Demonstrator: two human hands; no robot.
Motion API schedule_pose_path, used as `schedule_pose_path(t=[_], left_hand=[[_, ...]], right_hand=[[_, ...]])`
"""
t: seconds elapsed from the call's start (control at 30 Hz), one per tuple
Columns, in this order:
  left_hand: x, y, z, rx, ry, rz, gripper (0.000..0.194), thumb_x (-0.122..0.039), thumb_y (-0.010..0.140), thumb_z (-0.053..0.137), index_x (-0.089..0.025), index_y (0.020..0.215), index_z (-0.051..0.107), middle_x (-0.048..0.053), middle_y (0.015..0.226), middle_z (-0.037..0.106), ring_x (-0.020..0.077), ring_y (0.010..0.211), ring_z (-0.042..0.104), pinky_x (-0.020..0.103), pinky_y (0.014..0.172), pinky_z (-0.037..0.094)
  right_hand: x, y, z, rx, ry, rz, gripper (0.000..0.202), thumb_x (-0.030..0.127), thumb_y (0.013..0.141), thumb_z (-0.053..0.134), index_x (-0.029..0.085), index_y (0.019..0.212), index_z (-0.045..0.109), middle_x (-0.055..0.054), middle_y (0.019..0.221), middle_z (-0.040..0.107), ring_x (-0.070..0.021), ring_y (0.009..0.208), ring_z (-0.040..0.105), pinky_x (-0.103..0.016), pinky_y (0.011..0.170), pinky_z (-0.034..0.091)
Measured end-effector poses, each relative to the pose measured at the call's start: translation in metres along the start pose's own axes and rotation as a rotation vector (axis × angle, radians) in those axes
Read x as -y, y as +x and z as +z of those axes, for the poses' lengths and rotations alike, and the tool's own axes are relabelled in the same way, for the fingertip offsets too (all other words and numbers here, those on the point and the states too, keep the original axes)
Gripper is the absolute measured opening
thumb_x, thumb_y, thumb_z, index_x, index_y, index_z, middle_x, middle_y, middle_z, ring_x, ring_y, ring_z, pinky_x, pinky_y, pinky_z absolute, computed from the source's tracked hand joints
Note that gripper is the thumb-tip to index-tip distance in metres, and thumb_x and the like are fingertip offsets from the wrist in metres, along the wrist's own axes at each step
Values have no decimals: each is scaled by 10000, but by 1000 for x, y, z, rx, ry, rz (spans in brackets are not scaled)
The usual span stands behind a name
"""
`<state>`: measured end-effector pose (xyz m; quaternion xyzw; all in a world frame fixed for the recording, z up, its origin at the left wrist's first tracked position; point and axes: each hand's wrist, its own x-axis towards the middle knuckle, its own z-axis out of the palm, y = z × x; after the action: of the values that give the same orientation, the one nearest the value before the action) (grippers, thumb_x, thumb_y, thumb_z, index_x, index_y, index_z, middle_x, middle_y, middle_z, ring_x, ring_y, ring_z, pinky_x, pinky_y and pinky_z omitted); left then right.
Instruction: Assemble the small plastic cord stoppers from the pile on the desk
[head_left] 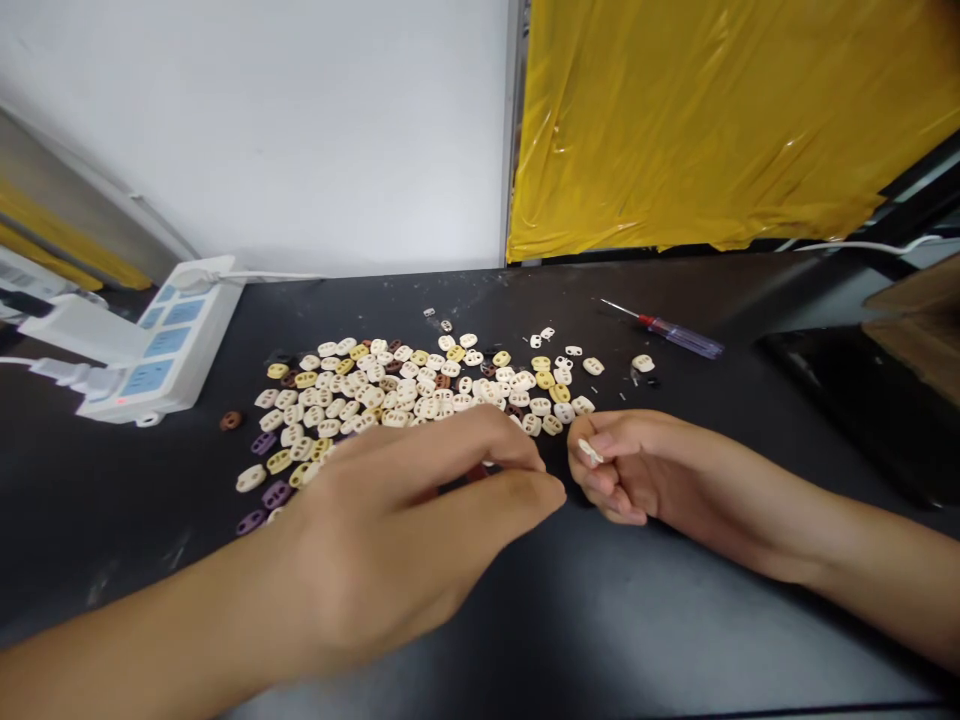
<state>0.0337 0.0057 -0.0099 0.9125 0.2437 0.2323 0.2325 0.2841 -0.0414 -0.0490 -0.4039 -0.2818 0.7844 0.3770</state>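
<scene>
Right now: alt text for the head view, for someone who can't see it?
A right hand pinches a small off-white piece between its fingers, the left hand beside it, over a dark table. Beyond them spread many small two-holed pieces, mostly cream, some yellow, brown and purple. A purple-handled screwdriver lies to the right, a white power strip to the left.

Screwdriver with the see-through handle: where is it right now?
In the head view, the screwdriver lies right of centre on the dark table, beyond the right hand, with a cream piece just below it in the picture.

Toggles (409, 370) left of screwdriver (684, 337)
</scene>
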Motion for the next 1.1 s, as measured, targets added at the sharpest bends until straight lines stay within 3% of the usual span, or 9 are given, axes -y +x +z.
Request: schedule_pose_path(t=[0.07,0.23,0.3,0.43,0.57,0.67,0.8,0.93,1.1], left_hand=[[-1,1,9,-17,-90,120,212,-47,998,624,-214,1036,748,11,990,764,119,826,728,203,728,576],[3,-2,31,209,-264,-10,237,26,913,555,-148,966,708,32,998,708,110,777,718,197,653,548],[5,-4,34,262,-274,2,241,8,925,539,-138,974,724,52,1062,728,133,843,749,208,703,571],[5,-7,29,259,-240,58,303,-5,1000,504,-148,1102,751,70,1173,766,153,956,768,225,861,603],[6,-8,26,271,-124,78,421,14,1021,447,-210,1263,708,61,1175,743,139,911,737,215,797,593],[9,-8,31,213,-36,72,438,-3,1042,441,-197,1376,647,61,1127,693,132,837,697,221,735,575],[11,-6,34,158,-62,26,303,-29,1069,481,-155,1254,685,70,1123,664,149,920,713,262,813,582],[8,-2,31,102,-254,-103,167,-111,1065,585,-203,1075,724,11,1017,722,130,917,711,254,838,563],[3,6,35,102,-751,-539,57,-234,987,690,-220,976,743,-20,828,739,133,772,723,218,660,594]], right_hand=[[1,1,1,-55,4,-31,214,313,915,726,168,798,620,3,753,558,-107,652,478,-191,608,459],[4,3,0,-103,53,-46,234,325,888,668,198,744,534,14,712,501,-122,622,420,-218,591,453],[4,4,-1,-94,68,-38,242,326,881,657,205,736,505,17,699,481,-124,612,400,-225,585,446],[4,3,-2,-85,76,-28,252,335,888,649,210,740,487,22,698,455,-124,608,379,-229,584,437],[4,2,-1,-99,48,-24,244,329,898,636,208,746,487,21,707,449,-125,615,375,-230,589,428],[3,2,0,-106,23,-40,239,326,922,612,206,753,495,20,712,449,-126,619,380,-233,594,422],[2,2,0,-106,-35,-76,240,335,941,607,202,766,511,14,723,466,-130,633,402,-241,598,413],[1,2,2,-112,-75,-85,244,345,932,622,197,766,523,11,723,488,-127,630,428,-250,596,406],[1,3,7,-122,-169,-132,271,377,904,704,186,766,571,6,709,535,-127,636,461,-257,585,390]])
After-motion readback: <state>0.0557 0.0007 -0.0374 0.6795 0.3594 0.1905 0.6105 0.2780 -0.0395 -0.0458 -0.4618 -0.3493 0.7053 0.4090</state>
